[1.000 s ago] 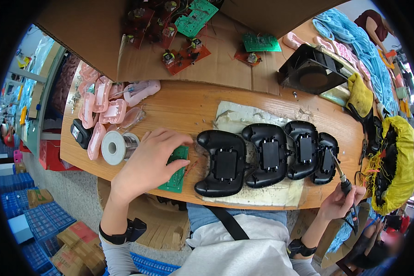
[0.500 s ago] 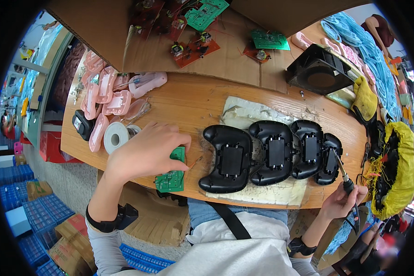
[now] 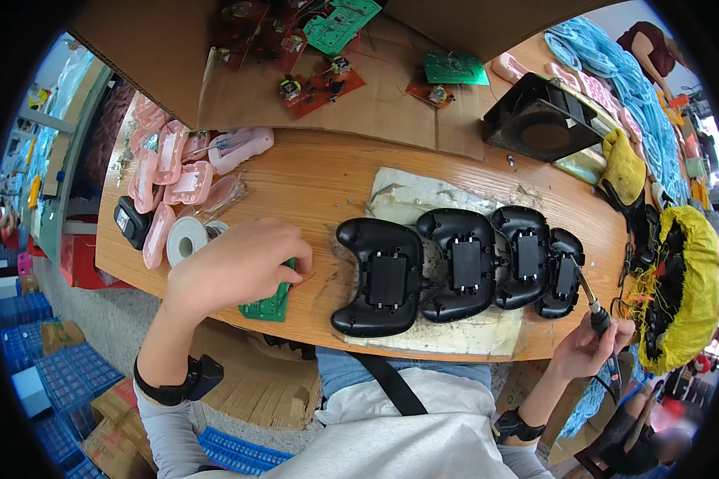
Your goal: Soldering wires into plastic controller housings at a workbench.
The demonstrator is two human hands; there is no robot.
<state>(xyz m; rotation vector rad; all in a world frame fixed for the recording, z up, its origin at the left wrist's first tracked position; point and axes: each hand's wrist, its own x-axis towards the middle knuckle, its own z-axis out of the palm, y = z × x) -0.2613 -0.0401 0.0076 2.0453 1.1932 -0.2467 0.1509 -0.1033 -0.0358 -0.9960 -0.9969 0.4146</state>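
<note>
My left hand (image 3: 241,262) is over the left part of the wooden table, palm down, with its fingers closed on a green circuit board (image 3: 264,308). Its hand covers part of the board, and thin red wire shows by the fingertips. In my right hand (image 3: 589,350), at the right front of the table, is a soldering iron (image 3: 600,318) held like a pen. The iron's metal tip points up beside the rightmost black game controller shell (image 3: 566,279). Several such shells stand in a row, among them the large leftmost one (image 3: 388,279), with open backs and battery compartments showing.
A solder spool (image 3: 187,242) and pink plastic shells (image 3: 190,184) lie at the left. Behind stands a cardboard box (image 3: 248,100) holding red and green boards. A black fan (image 3: 539,120), a yellow cloth (image 3: 625,172) and a yellow bag (image 3: 687,295) are at the right.
The whole view has shifted slightly. The green board has moved a little to the left, and my left hand covers more of its upper part. My right hand still holds the soldering iron.
</note>
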